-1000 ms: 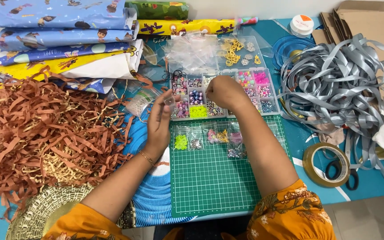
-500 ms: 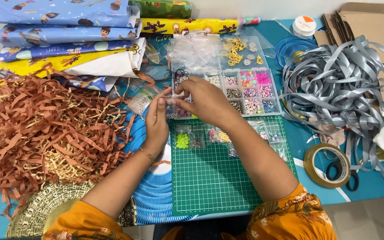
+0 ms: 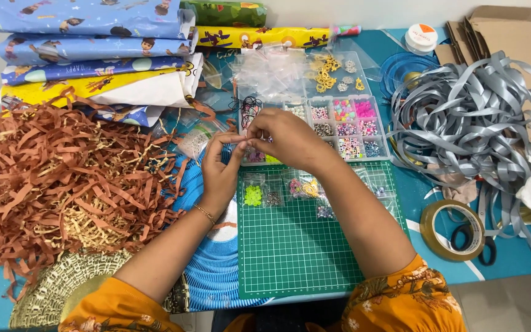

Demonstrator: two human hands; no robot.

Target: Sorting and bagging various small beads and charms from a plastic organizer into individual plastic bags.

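Both hands meet mid-frame above the top edge of the green cutting mat (image 3: pixel 302 246): left hand (image 3: pixel 221 169) and right hand (image 3: pixel 284 138) have fingertips pinched together on something too small to identify, possibly a bead or thread. Small bead bags (image 3: pixel 278 190) lie just below the fingers, the compartmented bead box (image 3: pixel 345 126) just beyond, nearer the right hand. Brown paper shred (image 3: pixel 56 184) sits left, grey ribbon (image 3: pixel 468 117) upper right, both well apart.
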